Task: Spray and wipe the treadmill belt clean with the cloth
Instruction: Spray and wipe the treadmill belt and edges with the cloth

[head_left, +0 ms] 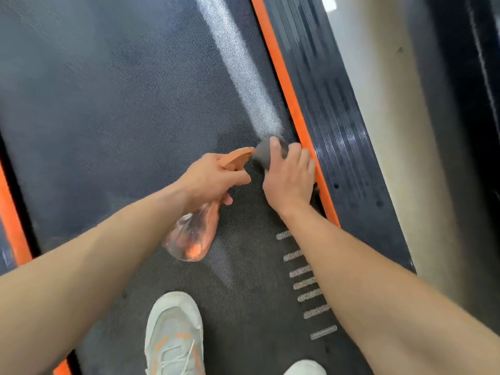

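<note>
Belt (135,104) beneath us: our right grip (290,180) curls round the cloth (266,155), pressing it down beside the orange strip (282,77); our left grip (213,180) clasps the bottle (192,236).

No word, brand, number or label can be read anywhere in this scene. The only printed marks are a row of short pale bars (304,283) on the treadmill belt (121,104), close to its right edge on the near side, and they carry no letters or digits
</note>
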Tool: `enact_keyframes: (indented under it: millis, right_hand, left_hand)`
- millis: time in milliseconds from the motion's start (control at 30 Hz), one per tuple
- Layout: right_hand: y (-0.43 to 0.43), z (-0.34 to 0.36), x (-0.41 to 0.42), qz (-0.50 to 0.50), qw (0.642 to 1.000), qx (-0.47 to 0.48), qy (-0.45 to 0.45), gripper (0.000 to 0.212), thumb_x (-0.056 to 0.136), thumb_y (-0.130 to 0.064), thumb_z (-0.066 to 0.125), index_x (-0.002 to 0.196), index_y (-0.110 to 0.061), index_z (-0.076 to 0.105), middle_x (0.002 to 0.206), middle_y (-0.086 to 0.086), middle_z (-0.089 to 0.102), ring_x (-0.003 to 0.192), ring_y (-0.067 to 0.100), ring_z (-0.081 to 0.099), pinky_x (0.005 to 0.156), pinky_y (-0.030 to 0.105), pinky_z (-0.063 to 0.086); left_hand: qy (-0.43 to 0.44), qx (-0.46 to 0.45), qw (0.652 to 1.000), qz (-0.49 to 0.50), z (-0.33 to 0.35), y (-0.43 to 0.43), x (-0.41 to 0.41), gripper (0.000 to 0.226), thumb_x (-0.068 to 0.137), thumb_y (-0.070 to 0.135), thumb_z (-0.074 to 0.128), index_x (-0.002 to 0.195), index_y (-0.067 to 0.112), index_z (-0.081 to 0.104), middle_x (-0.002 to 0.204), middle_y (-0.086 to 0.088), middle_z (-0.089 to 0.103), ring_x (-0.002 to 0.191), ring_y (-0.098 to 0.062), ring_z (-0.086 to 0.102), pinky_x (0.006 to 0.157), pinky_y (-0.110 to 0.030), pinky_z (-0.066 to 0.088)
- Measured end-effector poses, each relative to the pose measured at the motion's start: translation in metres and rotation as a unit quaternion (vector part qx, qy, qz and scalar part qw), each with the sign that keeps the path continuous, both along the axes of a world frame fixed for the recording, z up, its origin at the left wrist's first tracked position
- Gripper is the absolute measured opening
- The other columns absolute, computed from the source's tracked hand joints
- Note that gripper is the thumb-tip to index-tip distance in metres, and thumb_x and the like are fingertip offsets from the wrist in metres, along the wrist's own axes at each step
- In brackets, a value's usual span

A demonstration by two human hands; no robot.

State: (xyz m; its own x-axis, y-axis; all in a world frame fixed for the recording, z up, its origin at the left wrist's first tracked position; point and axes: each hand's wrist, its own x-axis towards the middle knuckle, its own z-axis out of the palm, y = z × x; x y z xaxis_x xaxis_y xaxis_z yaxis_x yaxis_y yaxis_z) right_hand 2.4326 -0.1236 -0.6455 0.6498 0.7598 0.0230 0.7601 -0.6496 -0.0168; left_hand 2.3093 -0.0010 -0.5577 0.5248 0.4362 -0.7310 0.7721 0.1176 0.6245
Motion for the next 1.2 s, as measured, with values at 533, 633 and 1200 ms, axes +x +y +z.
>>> enact_keyframes:
  millis: [533, 633, 1200]
  right_hand:
    - [-0.038, 0.016, -0.006, -0.129, 0.991, -0.025, -0.004, 0.052, 0.080, -0.031, 0.077, 0.126, -0.021, 0.054, 0.100, 0.012, 0.055, 0.092, 0.032, 0.053, 0.078, 0.043, 0.041]
    - [-0.024, 0.013, -0.013, -0.142, 0.990, -0.008, 0.025, 0.057, 0.081, -0.034, 0.077, 0.132, -0.021, 0.054, 0.103, 0.012, 0.057, 0.094, 0.032, 0.055, 0.079, 0.043, 0.041]
    - [0.083, 0.015, -0.118, -0.068, 0.976, -0.005, 0.205, 0.057, 0.096, -0.044, 0.061, 0.145, -0.027, 0.036, 0.134, 0.015, 0.046, 0.120, 0.038, 0.046, 0.097, 0.050, 0.039]
  left_hand:
    - [-0.017, -0.019, 0.998, -0.055, -0.007, -0.007, 0.022, 0.059, 0.074, 0.037, 0.078, 0.127, 0.011, 0.069, 0.094, -0.004, 0.067, 0.057, -0.018, 0.063, 0.084, -0.047, 0.063]
    - [-0.013, 0.002, 0.998, -0.065, -0.001, -0.001, 0.015, 0.050, 0.084, 0.030, 0.077, 0.130, 0.014, 0.068, 0.102, -0.010, 0.070, 0.052, -0.015, 0.064, 0.072, -0.031, 0.058]
    - [0.007, 0.096, 0.983, 0.159, 0.108, 0.020, -0.192, 0.048, 0.077, 0.029, 0.074, 0.120, 0.008, 0.072, 0.104, -0.019, 0.070, 0.066, -0.016, 0.060, 0.061, -0.037, 0.059]
